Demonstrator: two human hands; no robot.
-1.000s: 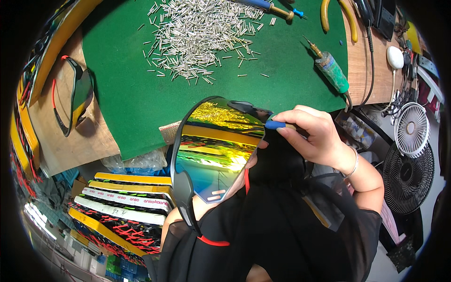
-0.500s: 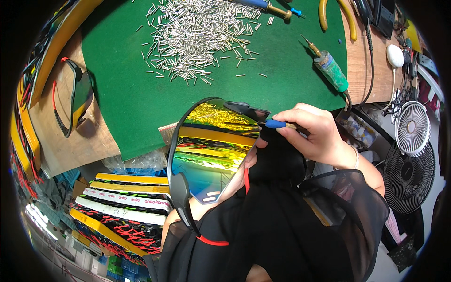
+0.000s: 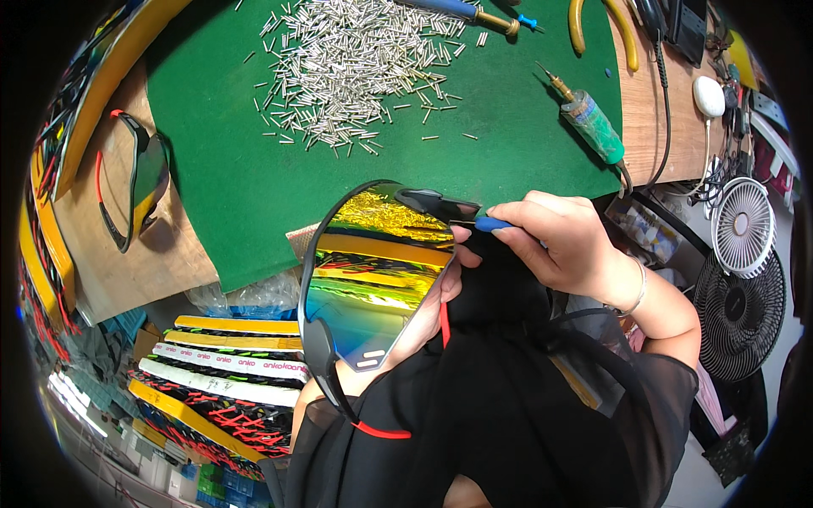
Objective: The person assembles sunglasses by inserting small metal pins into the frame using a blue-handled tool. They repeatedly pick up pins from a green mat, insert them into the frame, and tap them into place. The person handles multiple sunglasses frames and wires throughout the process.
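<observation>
- From the head camera, we had the sunglasses (image 3: pixel 381 262) up close — lens tilted toward us, mirrored face throwing back yellow and green, held in front of the body just off the near edge of the green mat (image 3: pixel 254 195).
- We saw the left hand (image 3: pixel 430 315) behind the lens, fingertips showing at its right edge; most of its grip was hidden, but it seemed to bear the frame from below, probably leaving the hinge end free.
- Over on the right, the right hand (image 3: pixel 563 241) had thumb and forefinger pinched narrow on a slim blue-handled driver (image 3: pixel 489 224) — a fingertip grip, we judged, for fine control, with the thin shaft pointing left at the frame's upper corner. Whether its tip touched, we could not tell.
- Beyond them, we spotted the pile of small metal pins (image 3: pixel 356 76), presumably heaped there for easy picking.
- A green-handled tool (image 3: pixel 597 127) lay to the right on the mat, likely in reach of that hand.
- Out left, a second pair of glasses (image 3: pixel 144 169) rested on the tan board (image 3: pixel 85 220), perhaps set aside from the pins.
</observation>
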